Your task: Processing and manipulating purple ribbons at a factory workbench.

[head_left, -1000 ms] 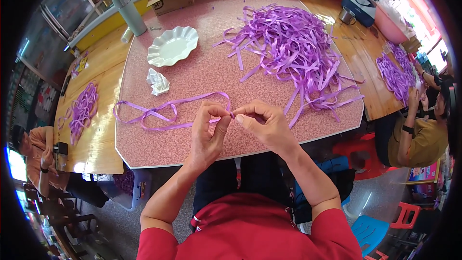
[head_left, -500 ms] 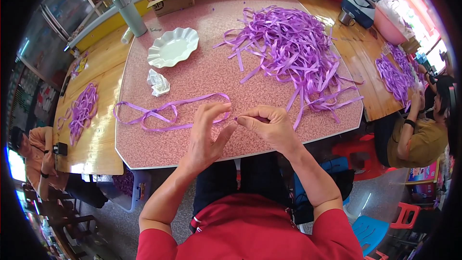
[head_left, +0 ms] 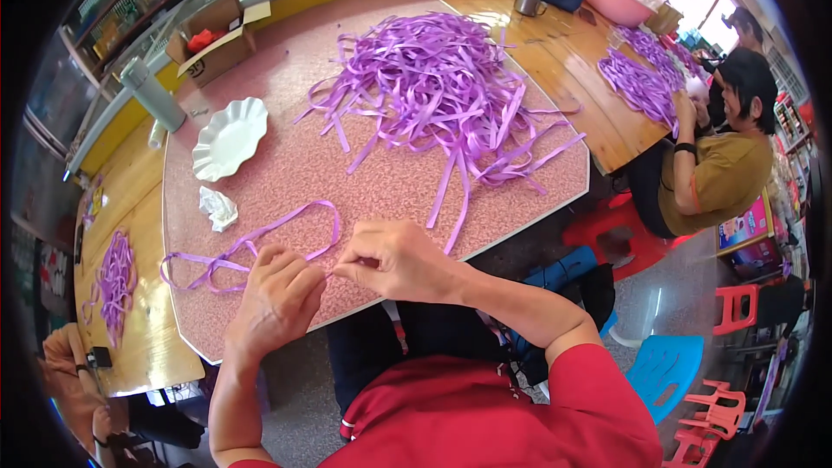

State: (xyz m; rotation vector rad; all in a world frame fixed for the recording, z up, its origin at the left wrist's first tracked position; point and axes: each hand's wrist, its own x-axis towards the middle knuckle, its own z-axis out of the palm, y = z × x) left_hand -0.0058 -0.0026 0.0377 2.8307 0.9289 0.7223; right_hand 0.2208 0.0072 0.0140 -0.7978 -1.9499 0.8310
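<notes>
Ribbon work: both hands together nr table's front edge

Pink table spans the middle of the view, corners cut off, pale trim round it. On its far right half sits the big purple ribbon pile, strands trailing twd the near edge. Loose looped ribbon lies nr the front L side, crossing over itself, its R end running just behind the hands. Cardboard box, flaps up, stands at the far L corner; white scalloped plate is btwn box & loop.

R hand is narrow, thumb & index pinched, apparently on a tiny purple bit. L hand is curled, knuckles up, fingertips right by that bit; thumb hidden, so can't tell if it grips too. Crumpled white paper lies just behind the loop, well apart from both hands.

Step in hand: prob. fine fingertip work on a ribbon end or knot; too small to say which. Next move, I'd judge, calls for a firm R pinch, L fingers close in, light pull only, w/ the looped part kept from snagging.
</notes>
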